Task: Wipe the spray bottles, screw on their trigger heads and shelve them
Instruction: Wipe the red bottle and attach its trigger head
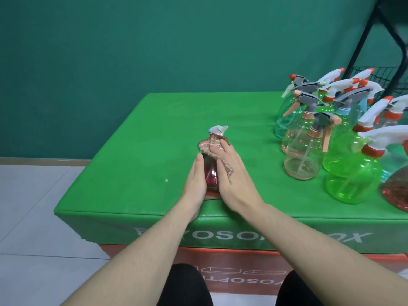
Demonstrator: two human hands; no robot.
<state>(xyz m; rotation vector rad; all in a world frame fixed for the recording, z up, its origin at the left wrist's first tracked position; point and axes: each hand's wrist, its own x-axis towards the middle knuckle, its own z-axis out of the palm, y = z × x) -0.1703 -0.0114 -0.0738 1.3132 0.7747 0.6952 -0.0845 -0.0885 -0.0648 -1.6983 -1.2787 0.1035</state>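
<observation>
1. A red spray bottle point(210, 173) lies on its side near the front edge of the green table point(141, 138), white trigger head point(218, 129) pointing away from the person.
2. The left hand point(195, 180) cups the bottle's left side, fingers nearly straight against it.
3. The right hand point(231, 173) presses a pinkish cloth point(212, 144) onto the bottle's upper part — fingers spread flat over it.
4. Other spray bottles point(344, 138) — green, clear, pink — stand clustered at the table's right, beside a black wire rack point(384, 78).
</observation>
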